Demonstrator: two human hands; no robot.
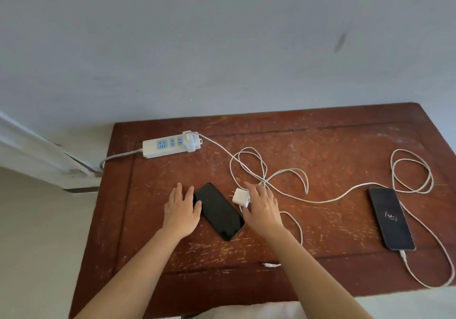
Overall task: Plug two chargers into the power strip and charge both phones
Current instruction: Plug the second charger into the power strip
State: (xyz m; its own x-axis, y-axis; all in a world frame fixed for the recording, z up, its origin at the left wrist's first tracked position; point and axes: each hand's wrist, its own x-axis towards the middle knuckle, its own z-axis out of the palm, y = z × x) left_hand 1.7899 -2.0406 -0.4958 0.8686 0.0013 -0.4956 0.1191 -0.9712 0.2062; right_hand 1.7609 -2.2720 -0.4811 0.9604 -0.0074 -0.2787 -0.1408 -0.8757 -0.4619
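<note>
A white power strip (164,147) lies at the back left of the wooden table (320,264), with one white charger (192,141) plugged into its right end. Its cable (318,201) runs to a phone (391,218) on the right whose screen shows 54. A second, dark phone (218,210) lies between my hands. My left hand (182,210) rests flat with its thumb touching that phone. My right hand (261,205) is spread over a loose white charger (240,197), fingers touching it. That charger's cable plug (271,265) lies free near the front.
Loops of white cable (411,175) lie across the middle and right of the table. The strip's grey cord (118,157) drops off the left edge toward the wall. A white cloth (241,312) shows at the table's near edge.
</note>
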